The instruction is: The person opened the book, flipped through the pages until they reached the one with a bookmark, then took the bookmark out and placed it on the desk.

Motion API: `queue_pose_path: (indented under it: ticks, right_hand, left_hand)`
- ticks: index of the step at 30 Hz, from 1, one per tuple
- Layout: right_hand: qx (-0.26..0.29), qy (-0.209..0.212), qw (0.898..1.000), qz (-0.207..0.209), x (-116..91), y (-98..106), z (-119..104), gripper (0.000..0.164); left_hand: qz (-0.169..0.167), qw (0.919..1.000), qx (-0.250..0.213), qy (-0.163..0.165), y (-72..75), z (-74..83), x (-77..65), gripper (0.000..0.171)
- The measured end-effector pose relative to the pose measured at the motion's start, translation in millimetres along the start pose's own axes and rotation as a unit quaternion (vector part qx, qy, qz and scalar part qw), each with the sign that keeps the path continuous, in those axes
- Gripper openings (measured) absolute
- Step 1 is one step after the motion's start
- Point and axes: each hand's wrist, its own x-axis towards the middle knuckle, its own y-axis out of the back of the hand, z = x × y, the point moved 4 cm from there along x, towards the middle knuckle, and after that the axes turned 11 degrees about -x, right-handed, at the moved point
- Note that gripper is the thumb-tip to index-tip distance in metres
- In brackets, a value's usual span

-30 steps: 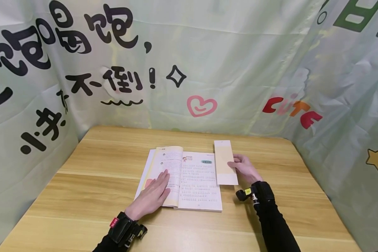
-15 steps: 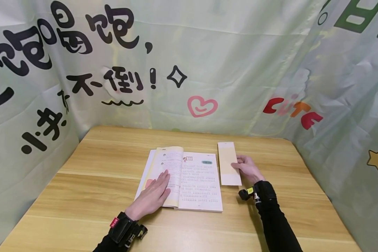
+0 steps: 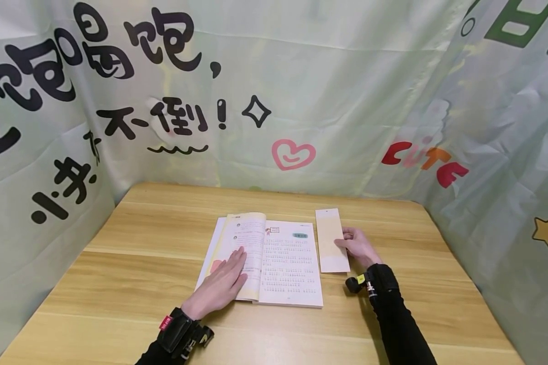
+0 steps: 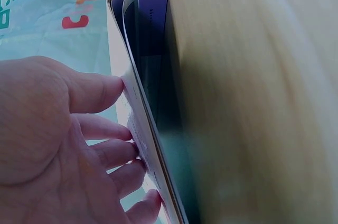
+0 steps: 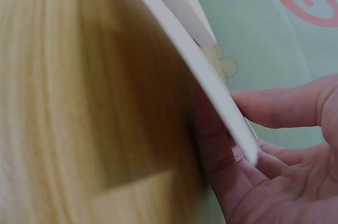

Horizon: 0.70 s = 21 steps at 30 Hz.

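Note:
An open book [image 3: 289,268] lies on the wooden table with printed text on both visible pages. My left hand [image 3: 220,285] rests with outstretched fingers on the left page. In the left wrist view, the fingertips of my left hand [image 4: 47,123] touch that page, which lies slightly raised over the table. To the right of the book, my right hand [image 3: 358,247] pinches a long cream-and-white bookmark [image 3: 329,228] by its right edge. A small hole shows near the bookmark's top. In the right wrist view, thumb and fingers hold the white bookmark [image 5: 211,89] from both faces.
The wooden table [image 3: 132,263] extends around the book on all sides. A pale fabric curtain [image 3: 338,101] printed with letters and shapes encloses the back and both sides. Black camera straps sit on both wrists.
My right hand has moved the bookmark right, off the edge of the right page, then slightly toward me. My left hand stays on the left page.

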Motion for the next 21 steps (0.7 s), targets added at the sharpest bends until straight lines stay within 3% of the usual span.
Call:
queue_pose_path:
  ticks: [8, 15, 21]
  right_hand:
    - [-0.135, 0.006, 0.99, 0.049, 0.9, 1.3, -1.8, 0.055]
    - [-0.282, 0.027, 0.956, 0.082, -6.2, 0.9, -13.5, 0.058]
    - [-0.341, 0.014, 0.935, 0.093, -14.5, -0.2, -21.7, 0.06]
  left_hand:
    - [0.001, 1.0, 0.001, 0.0, -0.6, -0.6, -0.1, 0.051]
    - [-0.003, 1.0, 0.002, 0.005, -0.8, -1.2, -0.4, 0.052]
    - [0.0, 1.0, -0.001, -0.001, -0.7, -1.0, -0.5, 0.051]
